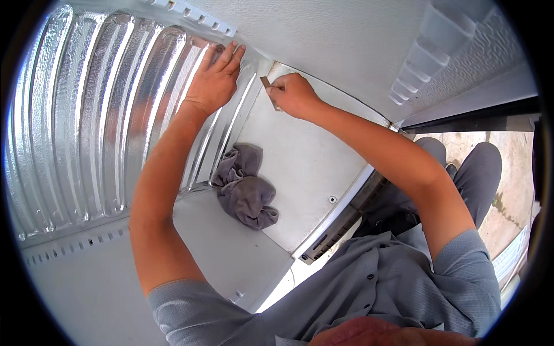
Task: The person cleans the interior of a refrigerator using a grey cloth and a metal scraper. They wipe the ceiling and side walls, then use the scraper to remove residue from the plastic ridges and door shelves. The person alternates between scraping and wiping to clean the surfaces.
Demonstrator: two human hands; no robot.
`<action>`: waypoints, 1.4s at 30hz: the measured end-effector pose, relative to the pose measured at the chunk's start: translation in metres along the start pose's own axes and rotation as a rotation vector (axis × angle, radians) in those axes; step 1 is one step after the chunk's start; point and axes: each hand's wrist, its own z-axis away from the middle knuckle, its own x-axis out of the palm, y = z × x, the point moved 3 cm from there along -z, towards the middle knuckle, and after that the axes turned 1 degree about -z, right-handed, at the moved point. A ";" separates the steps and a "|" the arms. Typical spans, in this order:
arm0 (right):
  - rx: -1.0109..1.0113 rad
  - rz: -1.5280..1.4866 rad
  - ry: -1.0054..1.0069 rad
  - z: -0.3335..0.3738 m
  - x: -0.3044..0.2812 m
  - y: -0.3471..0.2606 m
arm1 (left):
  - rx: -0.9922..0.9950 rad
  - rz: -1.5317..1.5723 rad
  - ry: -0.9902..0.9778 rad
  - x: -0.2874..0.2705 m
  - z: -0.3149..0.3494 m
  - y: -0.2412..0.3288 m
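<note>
My left hand [213, 85] rests with its fingers stretched out on the shiny ribbed metal back panel [107, 121], near the far corner of a white cabinet interior. In my right hand [293, 97] is a thin flat scraper-like piece [265, 83], brownish-grey and pinched between thumb and fingers. It is held close above the white cabinet floor [300, 150], beside the lower edge of the ribbed panel. My fingers cover part of this piece, so its full shape is hidden. A crumpled grey cloth [247, 193] lies on the floor, nearer to me, with neither hand touching it.
White side walls [340, 40] enclose the space, with notched shelf rails [199, 17] along them. A small round fitting [332, 199] sits in the cabinet floor near its front edge [334, 216]. Outside, my bent legs [482, 173] are over concrete ground [511, 184].
</note>
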 end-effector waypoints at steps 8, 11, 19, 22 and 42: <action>0.147 0.030 0.031 0.056 -0.032 0.053 | -0.056 -0.029 -0.065 0.010 0.017 0.015; 0.116 -0.040 0.009 0.040 -0.022 0.054 | -0.072 0.040 0.011 0.015 0.022 0.016; 0.117 -0.242 0.095 -0.044 0.036 0.035 | -0.128 0.001 0.026 0.024 0.016 0.022; 0.151 -0.324 0.113 -0.056 0.043 0.031 | -0.134 0.001 0.004 0.026 0.016 0.022; 0.121 -0.159 -0.101 -0.038 0.055 0.030 | -0.155 0.042 0.056 0.019 0.015 0.024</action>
